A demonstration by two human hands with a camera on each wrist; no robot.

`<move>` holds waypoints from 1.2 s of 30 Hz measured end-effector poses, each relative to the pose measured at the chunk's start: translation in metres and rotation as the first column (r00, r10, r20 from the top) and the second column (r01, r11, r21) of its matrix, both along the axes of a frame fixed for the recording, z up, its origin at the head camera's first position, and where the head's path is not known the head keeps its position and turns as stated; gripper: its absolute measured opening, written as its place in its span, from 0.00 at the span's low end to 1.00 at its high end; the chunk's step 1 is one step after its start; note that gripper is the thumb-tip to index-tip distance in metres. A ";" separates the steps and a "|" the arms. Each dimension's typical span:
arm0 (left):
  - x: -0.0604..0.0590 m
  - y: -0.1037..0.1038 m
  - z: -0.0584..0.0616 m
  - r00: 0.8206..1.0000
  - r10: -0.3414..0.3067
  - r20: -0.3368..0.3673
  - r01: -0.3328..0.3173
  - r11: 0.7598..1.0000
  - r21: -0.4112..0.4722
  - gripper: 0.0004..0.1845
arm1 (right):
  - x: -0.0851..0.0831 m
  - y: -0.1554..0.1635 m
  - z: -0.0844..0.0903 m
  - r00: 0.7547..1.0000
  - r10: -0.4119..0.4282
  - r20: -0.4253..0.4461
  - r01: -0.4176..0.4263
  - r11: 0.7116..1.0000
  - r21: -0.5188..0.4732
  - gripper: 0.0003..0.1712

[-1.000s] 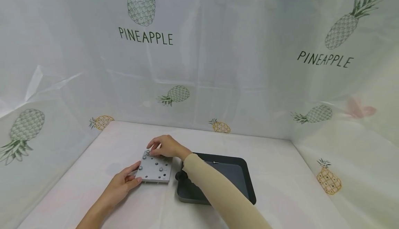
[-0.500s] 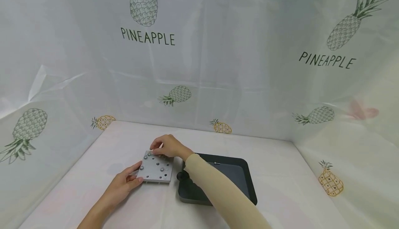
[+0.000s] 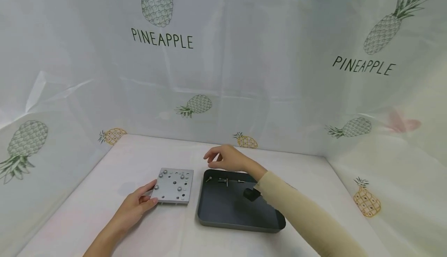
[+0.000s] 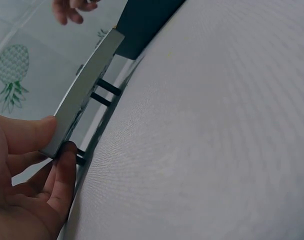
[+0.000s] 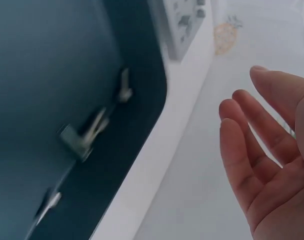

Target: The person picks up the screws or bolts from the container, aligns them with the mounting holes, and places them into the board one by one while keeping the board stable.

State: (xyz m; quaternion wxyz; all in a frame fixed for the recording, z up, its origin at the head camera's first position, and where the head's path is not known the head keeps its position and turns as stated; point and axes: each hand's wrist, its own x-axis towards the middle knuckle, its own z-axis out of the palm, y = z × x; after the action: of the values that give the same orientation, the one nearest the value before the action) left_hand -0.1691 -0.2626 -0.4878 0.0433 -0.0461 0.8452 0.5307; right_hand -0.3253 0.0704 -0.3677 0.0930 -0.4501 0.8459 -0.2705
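Change first: right hand (image 3: 227, 158) is off the silver-grey square metal plate (image 3: 169, 193) and now near the far rim of the dark-grey rectangular tray (image 3: 227, 214), 11 o'clock from tray centre. Fingers loosely curved, about half spread, nothing visible in them. Left hand (image 3: 135, 205) hasn't shifted: at the plate's 8 o'clock side, edge pinched between thumb and fingers.

My read: right-hand work at the plate's far side is paused or finished, job overall looks partway. Plate's 1 o'clock area is uncovered now, showing a small round silver fastener head (image 3: 182, 177) at 2 o'clock; can't tell if it's new or was just hidden. Other heads sit at 4, 9, 10 and 11; some holes bare. Thin dark legs (image 4: 110, 87) stick out underneath, bench contact unclear.

Small silver metal screws (image 3: 222, 180) lie in the tray, 10 to 12 o'clock, exact count unclear. Tray is at the plate's 3 o'clock, just beside it.

Surface: flat white-covered bench (image 3: 324, 187), faint pink blotches. Room: pale plastic-looking sheeting (image 3: 279, 105) with green and yellow pineapple prints, hung at 9, 12 and 3 o'clock, creased at 9. Long beige sleeve (image 3: 300, 211) comes in from 5.
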 end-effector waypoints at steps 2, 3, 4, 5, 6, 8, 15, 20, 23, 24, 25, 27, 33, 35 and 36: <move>0.000 0.000 0.000 1.000 0.001 0.002 -0.001 1.000 0.002 0.41 | 0.002 0.019 -0.001 1.000 0.001 -0.002 -0.001 1.000 0.026 0.16; 0.000 -0.001 0.000 1.000 0.001 0.000 -0.001 1.000 0.004 0.41 | 0.003 0.028 -0.002 1.000 0.000 -0.001 0.000 0.999 0.037 0.17; 0.000 -0.001 0.000 1.000 0.001 -0.002 -0.001 1.000 0.003 0.41 | 0.003 0.037 -0.004 1.000 -0.004 0.000 0.004 0.999 0.047 0.18; 0.000 -0.001 0.000 1.000 0.001 -0.004 -0.001 1.000 0.005 0.41 | 0.004 0.045 -0.005 1.000 -0.009 0.002 0.009 0.998 0.056 0.18; 0.000 0.000 0.000 1.000 0.001 -0.005 -0.001 1.000 0.007 0.41 | 0.004 0.052 -0.007 1.000 -0.016 0.001 0.016 0.998 0.065 0.18; -0.001 0.000 0.000 1.000 0.001 -0.009 -0.001 1.000 0.006 0.41 | 0.005 0.066 -0.011 1.000 -0.026 -0.003 0.026 0.997 0.074 0.19; -0.001 0.002 0.000 1.000 0.008 -0.002 -0.008 1.000 -0.007 0.41 | 0.011 0.094 -0.025 0.998 -0.067 0.007 0.066 0.990 0.124 0.21; -0.001 0.003 0.000 1.000 0.011 0.008 -0.011 1.000 0.016 0.41 | 0.015 0.104 -0.034 0.997 -0.077 0.012 0.074 0.985 0.156 0.24; -0.002 0.004 0.001 1.000 0.008 0.010 -0.009 1.000 0.023 0.41 | 0.015 0.108 -0.039 0.995 -0.095 0.017 0.091 0.980 0.176 0.25; -0.002 0.004 0.001 1.000 0.007 0.007 -0.007 1.000 0.022 0.41 | 0.015 0.110 -0.041 0.995 -0.101 0.021 0.095 0.979 0.181 0.26; -0.003 0.004 0.001 1.000 0.006 0.007 -0.007 1.000 0.020 0.41 | 0.015 0.111 -0.043 0.994 -0.105 0.023 0.099 0.978 0.185 0.26; -0.003 0.003 0.001 1.000 0.007 0.009 -0.007 1.000 0.015 0.41 | 0.016 0.112 -0.046 0.993 -0.113 0.035 0.104 0.976 0.191 0.27; -0.002 0.003 0.002 0.999 0.021 0.031 -0.021 1.000 -0.004 0.41 | 0.018 0.112 -0.055 0.992 -0.124 0.034 0.116 0.974 0.194 0.27; -0.001 0.003 0.002 0.999 0.027 0.035 -0.027 1.000 -0.001 0.41 | 0.018 0.111 -0.057 0.991 -0.131 0.025 0.124 0.974 0.189 0.27; -0.001 0.003 0.002 0.999 0.029 0.036 -0.029 1.000 0.002 0.41 | 0.019 0.111 -0.058 0.991 -0.134 0.015 0.129 0.974 0.189 0.26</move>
State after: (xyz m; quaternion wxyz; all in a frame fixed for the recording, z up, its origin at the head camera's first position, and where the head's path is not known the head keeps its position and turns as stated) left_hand -0.1697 -0.2594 -0.4861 0.0510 -0.0679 0.8428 0.5315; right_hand -0.3066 0.1810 -0.4257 0.1286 -0.3788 0.8941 -0.2014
